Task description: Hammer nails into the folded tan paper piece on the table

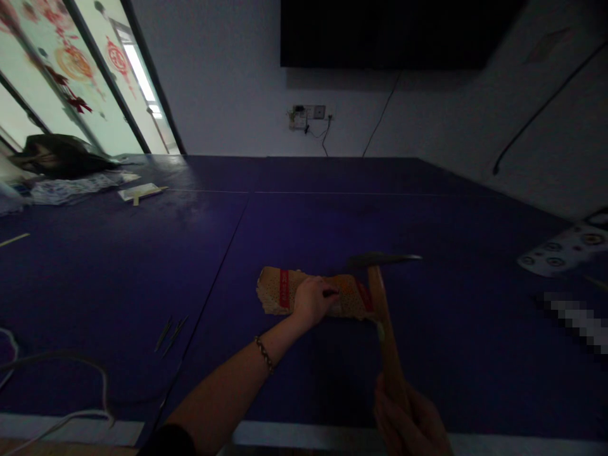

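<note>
A flat tan piece (272,290) with red bands and a torn edge lies on the dark blue table (304,221). My left hand (314,300) rests on its middle, fingers closed together; what they pinch, if anything, is too small and dark to name. In my right hand (408,418), near the front edge, is the wooden handle of a hammer (388,335). The hammer's dark metal head is raised at the handle's far end, just beyond the right end of the tan piece.
Several thin metal pieces (171,335) lie left of my left arm. White cables (71,361) curl at the front left. A power strip (565,250) is at the right; a white pad (141,192) and dark bag (61,155) sit at the back left.
</note>
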The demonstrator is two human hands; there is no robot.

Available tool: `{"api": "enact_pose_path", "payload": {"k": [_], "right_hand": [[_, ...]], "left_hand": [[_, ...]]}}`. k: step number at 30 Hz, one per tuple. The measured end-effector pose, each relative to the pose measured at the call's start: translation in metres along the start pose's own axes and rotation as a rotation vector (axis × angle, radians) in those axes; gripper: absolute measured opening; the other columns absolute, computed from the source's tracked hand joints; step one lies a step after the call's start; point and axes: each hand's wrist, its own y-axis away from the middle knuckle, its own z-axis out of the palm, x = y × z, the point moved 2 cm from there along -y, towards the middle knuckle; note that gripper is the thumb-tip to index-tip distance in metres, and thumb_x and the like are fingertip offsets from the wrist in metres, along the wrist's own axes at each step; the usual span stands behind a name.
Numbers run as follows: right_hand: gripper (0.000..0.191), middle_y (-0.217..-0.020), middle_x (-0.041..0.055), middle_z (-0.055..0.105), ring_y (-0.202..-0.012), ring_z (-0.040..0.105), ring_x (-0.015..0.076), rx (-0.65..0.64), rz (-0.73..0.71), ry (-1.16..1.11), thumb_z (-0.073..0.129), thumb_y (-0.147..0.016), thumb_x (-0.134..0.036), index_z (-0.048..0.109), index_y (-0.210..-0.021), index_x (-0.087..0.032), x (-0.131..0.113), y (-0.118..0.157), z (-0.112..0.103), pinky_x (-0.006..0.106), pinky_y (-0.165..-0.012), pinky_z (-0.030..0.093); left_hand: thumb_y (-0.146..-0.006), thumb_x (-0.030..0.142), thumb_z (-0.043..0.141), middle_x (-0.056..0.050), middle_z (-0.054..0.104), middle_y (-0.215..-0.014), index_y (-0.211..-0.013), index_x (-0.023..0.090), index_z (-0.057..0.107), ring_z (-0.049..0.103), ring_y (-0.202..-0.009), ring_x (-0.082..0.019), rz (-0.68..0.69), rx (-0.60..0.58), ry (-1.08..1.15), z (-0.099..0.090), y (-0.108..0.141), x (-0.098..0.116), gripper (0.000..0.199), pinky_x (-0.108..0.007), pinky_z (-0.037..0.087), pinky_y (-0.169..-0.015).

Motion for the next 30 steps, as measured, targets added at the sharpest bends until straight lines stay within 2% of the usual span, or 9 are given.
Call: {"api": "enact_pose_path", "payload": {"k": [3, 5, 11, 13, 17, 22, 24, 26, 30], "right_hand": [[0.03, -0.033, -0.0087, 0.042, -0.021, 0.034, 0.0061, -0.231, 0.111, -0.291, 0.073, -0.055, -0.037, 0.056, -0.072, -0.018, 0.011, -0.019, 0.005, 0.016, -0.022, 0.031], [0.026, -0.029, -0.0114, 0.035, -0.019, 0.024, 0.0029, -0.301, 0.132, -0.455, 0.073, -0.057, -0.035, 0.055, -0.067, -0.019, 0.014, -0.027, 0.007, 0.013, -0.02, 0.026], [0.019, -0.033, -0.0138, 0.02, -0.026, 0.008, 0.0006, -0.456, 0.226, -0.746, 0.066, -0.066, -0.028, 0.053, -0.055, -0.019, 0.015, -0.033, 0.003, 0.01, -0.024, 0.028], [0.021, -0.033, -0.0138, 0.017, -0.026, 0.007, 0.0011, -0.511, 0.21, -0.811, 0.062, -0.071, -0.026, 0.054, -0.054, -0.019, 0.015, -0.037, 0.0, 0.01, -0.025, 0.03], [0.024, -0.029, -0.0152, 0.011, -0.021, 0.004, 0.0009, -0.67, 0.132, -0.902, 0.055, -0.077, -0.022, 0.056, -0.054, -0.018, 0.017, -0.045, 0.002, 0.01, -0.022, 0.026], [0.022, -0.033, -0.0143, 0.016, -0.025, 0.003, 0.001, -0.571, 0.153, -0.907, 0.055, -0.077, -0.022, 0.055, -0.055, -0.018, 0.017, -0.042, 0.01, 0.011, -0.024, 0.029], [0.015, -0.035, -0.0145, 0.016, -0.026, 0.003, 0.0008, -0.562, 0.152, -0.919, 0.057, -0.075, -0.02, 0.058, -0.06, -0.019, 0.015, -0.041, 0.011, 0.01, -0.024, 0.028], [0.015, -0.035, -0.0145, 0.015, -0.025, 0.003, 0.0008, -0.617, 0.163, -0.922, 0.058, -0.075, -0.021, 0.059, -0.06, -0.019, 0.015, -0.042, 0.012, 0.01, -0.023, 0.029], [0.017, -0.033, -0.0146, 0.014, -0.023, 0.003, 0.001, -0.695, 0.173, -0.969, 0.057, -0.076, -0.021, 0.062, -0.06, -0.019, 0.017, -0.045, 0.012, 0.01, -0.023, 0.029]], "left_hand": [[-0.072, 0.029, 0.061, -0.002, 0.062, -0.081, -0.091, 0.021, 0.065, 0.055, -0.079, -0.016, -0.02, -0.004, -0.005, -0.001, 0.0, -0.001, 0.021, -0.026, 0.041, -0.075], [-0.071, 0.029, 0.062, -0.003, 0.061, -0.082, -0.096, 0.02, 0.062, 0.054, -0.08, -0.017, -0.028, -0.004, -0.025, -0.001, 0.0, -0.001, 0.027, -0.026, 0.041, -0.074], [-0.075, 0.032, 0.058, -0.006, 0.056, -0.092, -0.101, 0.015, 0.055, 0.051, -0.089, -0.018, -0.005, 0.019, -0.196, 0.001, 0.005, 0.002, 0.031, -0.028, 0.04, -0.078], [-0.076, 0.034, 0.056, -0.007, 0.055, -0.093, -0.099, 0.014, 0.054, 0.051, -0.09, -0.02, 0.006, 0.021, -0.285, 0.0, 0.007, 0.005, 0.031, -0.03, 0.04, -0.079], [-0.076, 0.039, 0.055, -0.008, 0.057, -0.091, -0.098, 0.014, 0.053, 0.05, -0.09, -0.025, -0.005, 0.038, -0.427, -0.004, 0.012, 0.008, 0.033, -0.036, 0.039, -0.076], [-0.073, 0.042, 0.058, -0.009, 0.058, -0.096, -0.106, 0.013, 0.047, 0.051, -0.092, -0.024, 0.009, -0.008, -0.389, -0.011, 0.013, 0.008, 0.045, -0.034, 0.039, -0.078], [-0.071, 0.038, 0.061, -0.009, 0.059, -0.097, -0.108, 0.013, 0.047, 0.051, -0.092, -0.022, 0.027, -0.049, -0.332, -0.02, 0.012, 0.009, 0.048, -0.032, 0.04, -0.08], [-0.068, 0.033, 0.063, -0.008, 0.059, -0.099, -0.108, 0.013, 0.049, 0.051, -0.094, -0.022, 0.054, -0.073, -0.288, -0.034, 0.012, 0.012, 0.046, -0.031, 0.04, -0.082], [-0.071, 0.027, 0.057, -0.006, 0.059, -0.103, -0.1, 0.017, 0.056, 0.05, -0.097, -0.02, 0.101, -0.029, -0.231, -0.08, 0.034, 0.009, 0.031, -0.031, 0.039, -0.086]]}}
